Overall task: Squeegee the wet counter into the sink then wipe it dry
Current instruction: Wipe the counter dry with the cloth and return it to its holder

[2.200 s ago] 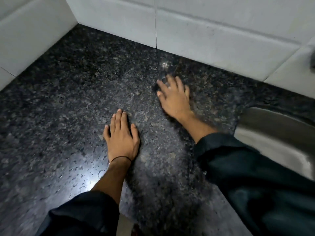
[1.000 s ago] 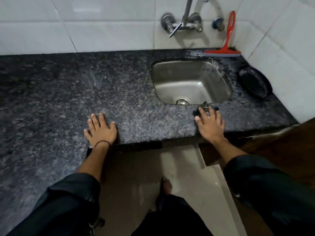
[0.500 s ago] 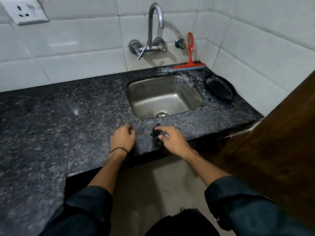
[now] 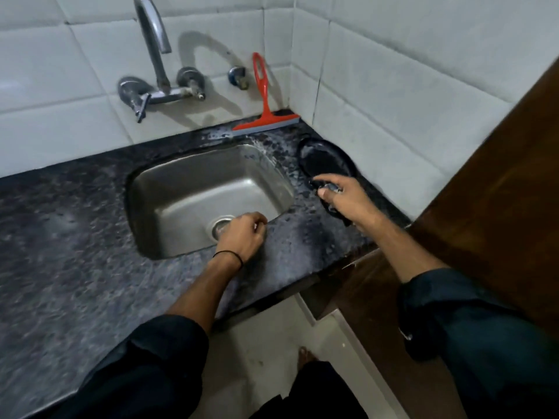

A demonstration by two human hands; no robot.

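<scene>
Firstly, worktop [image 4: 75, 252]: dark speckled stone was seen to be wet, with drops beaded toward the back right corner.
Sink [image 4: 193, 189]: a steel basin was set into the worktop.
Dish [image 4: 326, 155]: a black dish was laid just right of the sink.
Squeegee [image 4: 266, 111]: it was propped in the back corner, behind the sink, untouched.
Left hand [image 4: 242, 237]: the fingers were curled into a fist at the sink's front rim; nothing was seen in them.
Right hand [image 4: 348, 201]: a dark cloth [image 4: 317, 183] was pinched by thumb and fingers, forefinger straight, beside the dish.
Risk: were the cloth used before the squeegee, water could be smeared rather than driven into the sink; the dish could be knocked by a sweep.
Squeegee axis: the handle was stood nearly upright against the tiles, loop uppermost; the blade's long axis was laid along the back wall.
</scene>
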